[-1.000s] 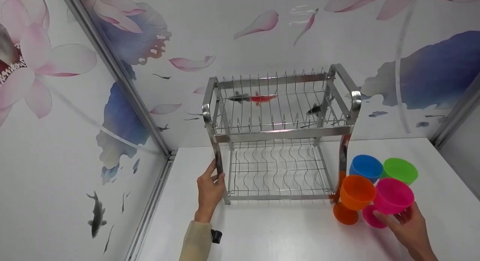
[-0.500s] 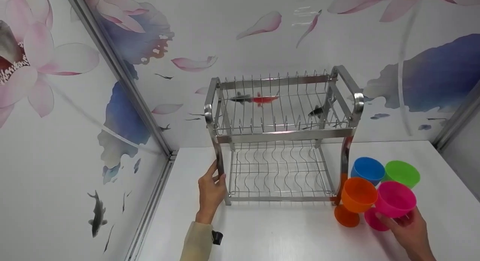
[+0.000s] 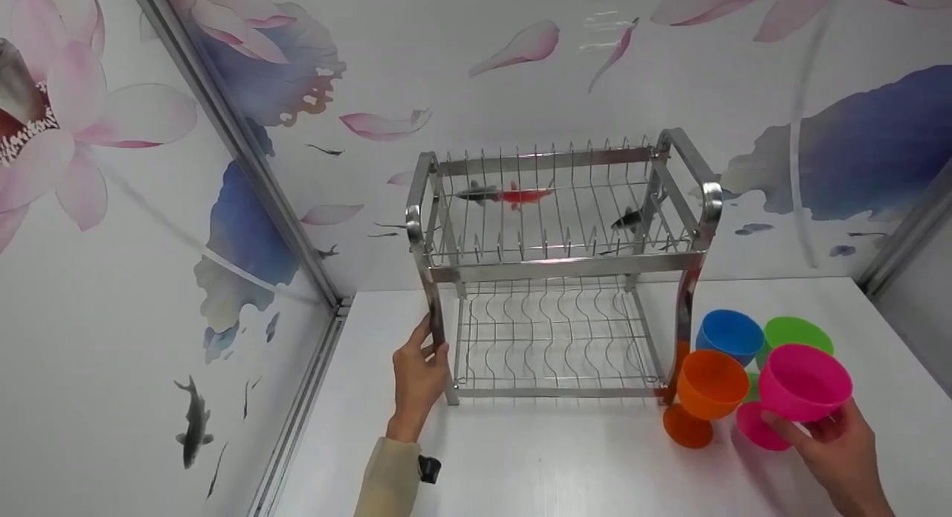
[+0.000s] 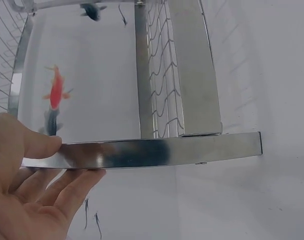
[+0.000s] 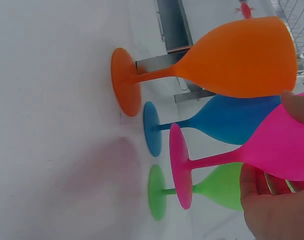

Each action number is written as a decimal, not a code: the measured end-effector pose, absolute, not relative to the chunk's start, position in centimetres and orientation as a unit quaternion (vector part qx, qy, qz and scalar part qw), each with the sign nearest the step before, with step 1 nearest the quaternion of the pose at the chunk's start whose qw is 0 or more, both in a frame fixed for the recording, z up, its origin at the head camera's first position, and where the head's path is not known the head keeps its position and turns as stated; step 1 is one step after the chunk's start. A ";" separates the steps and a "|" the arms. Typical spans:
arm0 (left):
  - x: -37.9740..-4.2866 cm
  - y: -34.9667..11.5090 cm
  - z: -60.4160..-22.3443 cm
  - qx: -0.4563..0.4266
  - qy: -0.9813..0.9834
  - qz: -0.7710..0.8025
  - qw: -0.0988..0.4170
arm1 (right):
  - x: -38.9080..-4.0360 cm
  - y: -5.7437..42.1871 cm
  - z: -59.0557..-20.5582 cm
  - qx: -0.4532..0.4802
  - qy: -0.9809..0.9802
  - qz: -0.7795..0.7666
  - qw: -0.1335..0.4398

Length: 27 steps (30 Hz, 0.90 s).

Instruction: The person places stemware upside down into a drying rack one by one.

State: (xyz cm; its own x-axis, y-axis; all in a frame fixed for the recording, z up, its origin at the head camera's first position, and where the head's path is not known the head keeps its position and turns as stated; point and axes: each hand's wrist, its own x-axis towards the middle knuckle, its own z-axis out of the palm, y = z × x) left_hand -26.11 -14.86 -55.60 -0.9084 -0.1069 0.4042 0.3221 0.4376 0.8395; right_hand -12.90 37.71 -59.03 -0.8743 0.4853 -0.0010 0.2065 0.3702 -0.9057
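A two-tier metal dish rack (image 3: 565, 267) stands against the back wall. My left hand (image 3: 419, 379) grips its front left upright, thumb on one side and fingers on the other, as the left wrist view shows (image 4: 37, 185). At the right, my right hand (image 3: 833, 454) holds a pink goblet (image 3: 807, 383) by its bowl. In the right wrist view the pink goblet's foot (image 5: 180, 167) hangs clear of the table, slightly tilted. Just left of it stands an orange goblet (image 3: 710, 383), close to the rack's right leg. Behind are a blue goblet (image 3: 729, 337) and a green goblet (image 3: 796, 335), partly hidden.
The white table (image 3: 543, 465) runs back to a wall (image 3: 416, 41) printed with lotus flowers and fish. A side panel (image 3: 111, 316) borders the left. Both rack tiers hold only wire dividers.
My right hand has lifted the pink goblet and moved it right, away from the orange one. The green goblet's foot now shows. My left hand stays on the rack.
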 end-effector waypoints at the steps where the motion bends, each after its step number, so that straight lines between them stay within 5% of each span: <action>1: -26.1 -14.9 -55.5 -0.065 -0.823 -0.527 0.202 | -12.8 37.7 -58.6 -0.203 -0.817 0.521 0.144; 13: -25.0 -16.3 -53.9 -0.095 -0.839 -0.497 0.200 | -12.3 36.8 -52.5 -0.106 -0.829 0.497 0.236; 27: -22.3 -15.0 -49.9 -0.174 -0.831 -0.475 0.231 | -12.7 32.4 -47.5 0.042 -0.869 0.416 0.267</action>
